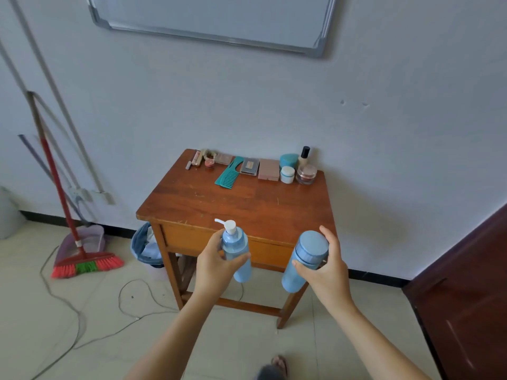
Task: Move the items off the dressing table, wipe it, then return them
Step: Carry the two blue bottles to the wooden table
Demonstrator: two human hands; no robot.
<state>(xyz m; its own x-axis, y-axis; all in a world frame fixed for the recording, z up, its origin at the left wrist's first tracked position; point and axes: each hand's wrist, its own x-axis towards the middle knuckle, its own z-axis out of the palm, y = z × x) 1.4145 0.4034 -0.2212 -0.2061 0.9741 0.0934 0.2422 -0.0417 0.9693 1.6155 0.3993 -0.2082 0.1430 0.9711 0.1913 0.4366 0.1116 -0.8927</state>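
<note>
My left hand (212,263) grips a light blue pump bottle (236,250) with a white pump head. A wider light blue capped bottle (303,260) is held in my right hand (327,266). Both bottles hang in the air in front of the wooden dressing table (247,204). Along the table's back edge lie a teal comb (230,171), flat compacts (259,167), a teal jar (289,160), a white jar (287,174), a pink jar (306,174), a small dark-capped bottle (304,155) and small makeup items (201,159).
A red broom with dustpan (82,250) leans at the left wall. A lined bin (146,249) stands beside the table's left leg. Cables (82,319) trail over the tiled floor. A dark wooden door (466,283) is at the right. A whiteboard (214,17) hangs above.
</note>
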